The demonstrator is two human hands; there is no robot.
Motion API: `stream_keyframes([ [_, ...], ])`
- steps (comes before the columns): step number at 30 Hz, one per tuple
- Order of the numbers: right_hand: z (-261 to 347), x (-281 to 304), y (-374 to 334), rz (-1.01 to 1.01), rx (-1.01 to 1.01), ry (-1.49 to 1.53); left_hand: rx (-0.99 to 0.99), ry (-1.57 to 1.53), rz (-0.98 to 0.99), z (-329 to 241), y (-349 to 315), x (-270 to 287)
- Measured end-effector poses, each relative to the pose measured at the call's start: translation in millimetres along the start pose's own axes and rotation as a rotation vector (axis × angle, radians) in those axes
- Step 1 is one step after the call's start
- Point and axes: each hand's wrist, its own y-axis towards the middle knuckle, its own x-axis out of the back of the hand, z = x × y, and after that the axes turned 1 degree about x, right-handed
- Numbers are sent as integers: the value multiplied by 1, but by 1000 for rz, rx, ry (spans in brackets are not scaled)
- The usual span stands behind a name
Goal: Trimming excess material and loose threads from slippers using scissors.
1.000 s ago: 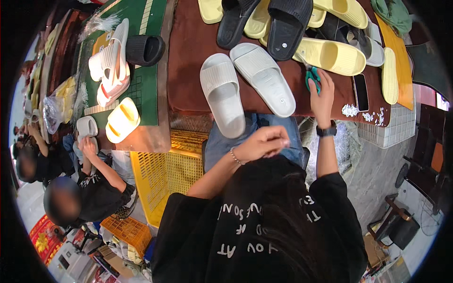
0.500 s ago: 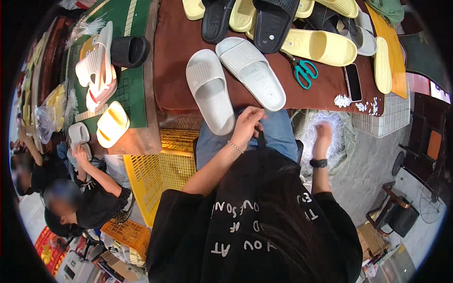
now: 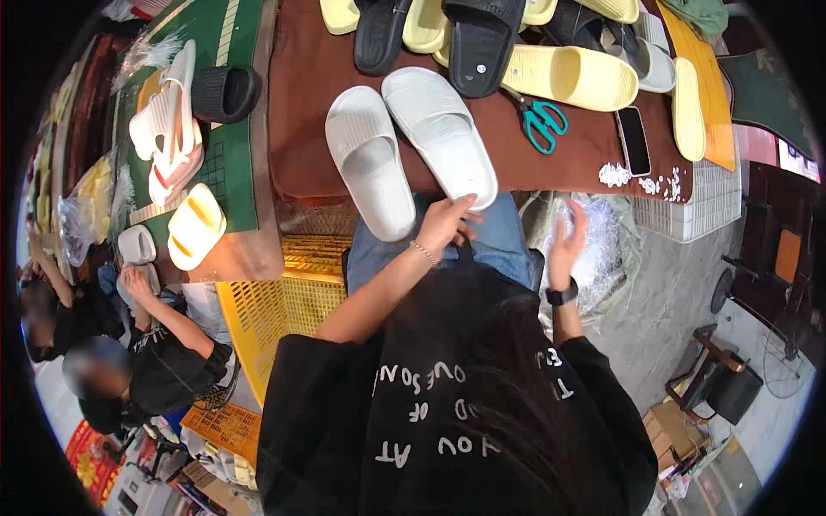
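Observation:
A pair of light grey slide sandals lies at the front of the brown-covered table, the heels reaching past its edge. My left hand (image 3: 442, 226) is by the heel of the right slide (image 3: 445, 142), its index fingertip touching or almost touching the heel rim. Its fingers are partly bent and apart, with nothing seen in them. To its left is the left slide (image 3: 372, 163). My right hand (image 3: 568, 236), with a dark band on the wrist, is raised off to the right, fingers apart and holding nothing, in front of a clear plastic bag (image 3: 594, 275).
Teal-handled scissors (image 3: 542, 126), a phone (image 3: 634, 142) and small white bits (image 3: 613, 175) lie on the table (image 3: 297, 112). Yellow slides (image 3: 568, 77) and black slides (image 3: 482, 52) line its far side. A yellow crate (image 3: 258, 327) stands left; another person (image 3: 172, 344) works beyond.
My left hand has opened from a pinch, with a fingertip now at the right slide's heel. My right hand has risen slightly and spread its fingers. The whole view has shifted a little.

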Motion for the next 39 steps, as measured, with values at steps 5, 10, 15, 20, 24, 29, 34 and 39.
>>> stream_keyframes([
  [5, 84, -49, 20, 413, 341, 48, 3, 23, -3, 13, -12, 22],
  [10, 82, -73, 25, 476, 429, 4, -44, 0, -16, 18, -8, 21],
  [15, 78, -81, 24, 451, 411, 60, -36, -5, 1, 20, -11, 22],
  [20, 75, -88, 33, 506, 432, 88, -24, -16, -5, 20, -10, 21],
  [24, 74, -88, 49, 609, 511, 24, -16, -27, -2, 22, -8, 21],
  [29, 80, -88, 61, 744, 554, -37, -22, -10, 7, 24, -6, 24],
  [34, 75, -77, 61, 755, 529, -32, -5, -21, -14, 20, -8, 24],
  [39, 72, -79, 53, 598, 507, -14, -9, -13, -3, 19, -8, 23],
])
